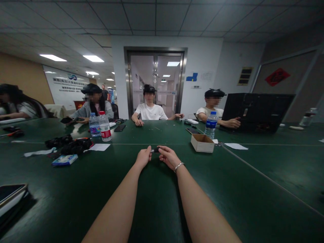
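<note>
Both my arms reach out over the dark green table (157,202). My left hand (143,157) and my right hand (168,156) meet in the middle, fingers curled, and together pinch a small dark object (156,150) with a pale metal end. It is too small to name. A thin bracelet sits on my right wrist (179,166).
A small open cardboard box (202,142) stands to the right, water bottles (105,126) and dark gear (73,145) to the left, a phone (10,192) near the left edge. Several people sit on the far side; a black case (255,111) stands at right.
</note>
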A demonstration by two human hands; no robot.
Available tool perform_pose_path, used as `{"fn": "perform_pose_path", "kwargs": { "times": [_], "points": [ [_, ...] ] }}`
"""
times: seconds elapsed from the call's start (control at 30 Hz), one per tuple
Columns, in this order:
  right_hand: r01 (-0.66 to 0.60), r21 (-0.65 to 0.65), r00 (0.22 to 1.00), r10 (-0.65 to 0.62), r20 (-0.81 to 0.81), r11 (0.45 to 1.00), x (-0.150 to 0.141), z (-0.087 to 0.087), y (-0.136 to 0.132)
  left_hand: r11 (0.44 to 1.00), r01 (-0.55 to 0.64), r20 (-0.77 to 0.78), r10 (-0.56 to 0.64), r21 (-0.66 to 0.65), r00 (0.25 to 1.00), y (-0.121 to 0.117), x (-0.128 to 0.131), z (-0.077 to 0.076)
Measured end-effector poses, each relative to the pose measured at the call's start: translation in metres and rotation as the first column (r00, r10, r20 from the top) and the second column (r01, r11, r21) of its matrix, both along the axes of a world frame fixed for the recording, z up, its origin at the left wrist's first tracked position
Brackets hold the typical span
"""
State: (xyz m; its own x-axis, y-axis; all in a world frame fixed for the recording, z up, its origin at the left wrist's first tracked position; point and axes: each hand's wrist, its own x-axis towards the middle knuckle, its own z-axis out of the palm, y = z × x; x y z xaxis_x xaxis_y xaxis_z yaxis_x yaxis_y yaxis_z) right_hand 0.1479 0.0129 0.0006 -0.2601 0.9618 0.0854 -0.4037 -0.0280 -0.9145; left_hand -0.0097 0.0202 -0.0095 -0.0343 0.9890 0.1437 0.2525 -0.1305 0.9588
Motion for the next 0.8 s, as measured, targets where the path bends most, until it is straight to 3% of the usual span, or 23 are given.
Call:
{"fn": "perform_pose_path", "kwargs": {
  "times": [0.8],
  "points": [
    [0.098, -0.098, 0.995, -0.098, 0.009, 0.99, -0.0035, 0.0073, -0.0037, 0.985, 0.14, 0.102, -0.15, 0.099, 0.983, -0.01, 0.0021, 0.0029]
  ]
}}
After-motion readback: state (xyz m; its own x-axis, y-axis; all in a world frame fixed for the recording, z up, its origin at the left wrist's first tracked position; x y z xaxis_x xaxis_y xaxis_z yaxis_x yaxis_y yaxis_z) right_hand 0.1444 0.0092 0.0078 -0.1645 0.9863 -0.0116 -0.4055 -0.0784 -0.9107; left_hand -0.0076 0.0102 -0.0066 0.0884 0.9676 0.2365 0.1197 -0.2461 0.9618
